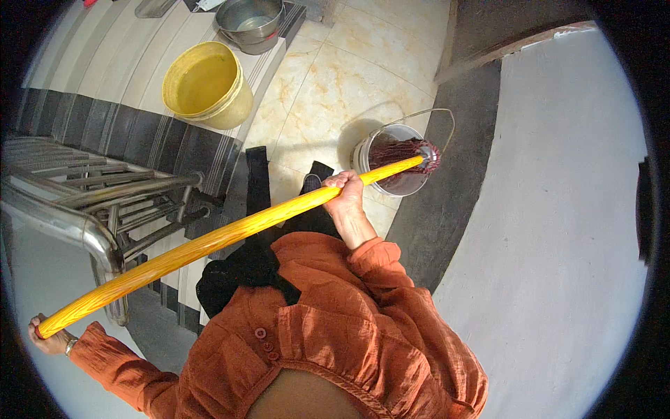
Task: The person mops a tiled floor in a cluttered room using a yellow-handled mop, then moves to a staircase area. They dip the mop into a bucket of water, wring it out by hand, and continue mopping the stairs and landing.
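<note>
Glossy yellow mop handle (230, 234), stringy maroon head (405, 150), round white bucket (363, 150)

The mop handle (230, 234) in my grip is bright yellow with a faint wood-grain streak, and its mop head (405, 152) is dark maroon, in a white bucket (364, 155) at one o'clock. My sleeves (370, 255) are rust orange. At eleven o'clock stands a yellow bucket (230, 112); at twelve, a grey metal basin (251, 24). The floor tiles (335, 91) are cream, veined with tan. The steps (105, 129) at ten o'clock are striped charcoal and cream.
</note>
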